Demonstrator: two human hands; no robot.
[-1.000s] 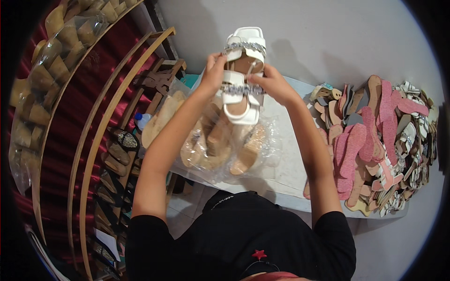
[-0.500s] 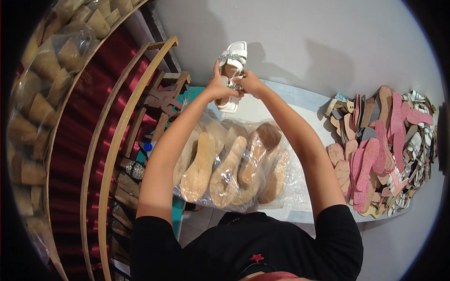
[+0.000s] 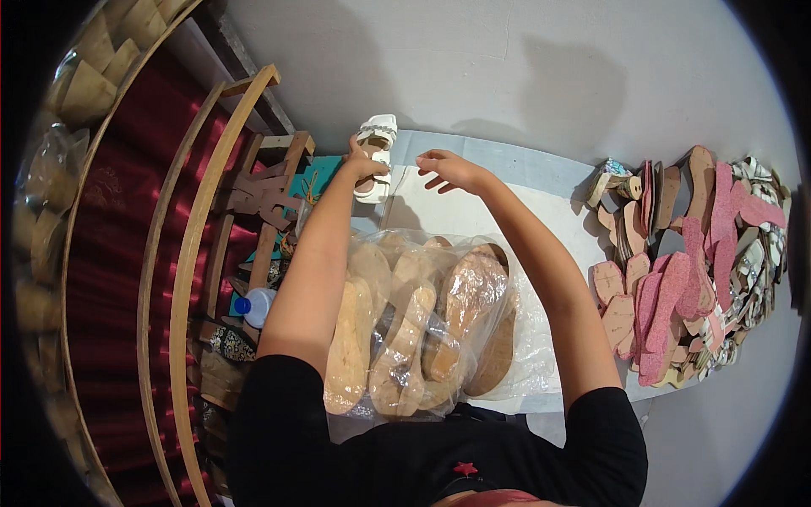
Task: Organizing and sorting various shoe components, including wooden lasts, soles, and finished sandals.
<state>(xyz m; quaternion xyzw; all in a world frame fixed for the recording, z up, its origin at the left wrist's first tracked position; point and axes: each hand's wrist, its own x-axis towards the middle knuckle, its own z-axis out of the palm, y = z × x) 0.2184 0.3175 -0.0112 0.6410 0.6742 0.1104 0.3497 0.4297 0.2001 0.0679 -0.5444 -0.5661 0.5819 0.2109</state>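
Note:
White sandals [image 3: 378, 133] with square toes and silvery braided straps are held at the back left of the table, against the wall. My left hand [image 3: 363, 163] is closed around them from the left side, its thumb across the lower part. To their right, my right hand [image 3: 452, 171] hovers over the table with its fingers apart and nothing in them. Between my forearms, nearer to me, a clear plastic bag [image 3: 448, 329] holds several tan wooden shoe forms or soles; the plastic's glare blurs which.
At the right of the white-topped table [image 3: 541, 203] lies a heap of pink soles [image 3: 663, 313], insoles and straps. On the left are a wooden rack [image 3: 187, 270], a dark red curtain [image 3: 127, 211] and a bottle [image 3: 256, 306] with a blue cap. A grey wall [image 3: 473, 76] stands behind.
My right hand has let go of the sandals and moved apart from them. My left hand has carried them left and lower in view. The view has shifted somewhat.

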